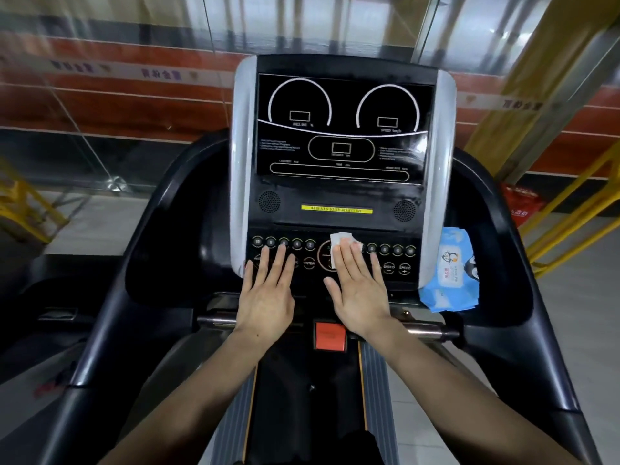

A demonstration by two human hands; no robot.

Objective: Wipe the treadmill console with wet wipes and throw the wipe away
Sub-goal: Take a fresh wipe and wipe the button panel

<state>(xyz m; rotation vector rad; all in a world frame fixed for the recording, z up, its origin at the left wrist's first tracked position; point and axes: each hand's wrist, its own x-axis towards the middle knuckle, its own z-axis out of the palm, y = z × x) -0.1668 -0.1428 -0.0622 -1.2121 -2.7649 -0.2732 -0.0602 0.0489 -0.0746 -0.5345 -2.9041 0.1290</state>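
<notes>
Wiping is under way: the right hand (360, 290) lies flat, fingers spread, pressing the wipe (342, 242) onto the button row of the console (339, 209). The left hand (266, 297) rests open and empty beside it. The binning is left. The pack (449, 273) sits at right. Readable: "ENTER", "SPEED", "INCLINE".

One treadmill console (339, 169) carries two round dials at the top, two speaker grilles below them, and one yellow warning strip (337, 209) between the grilles. Two hands lie on its button panel: left hand (266, 293), right hand (359, 290). One white wipe (340, 239); one blue wipe pack (448, 273) at the console's right edge. One red tab (330, 336) below the console.
</notes>
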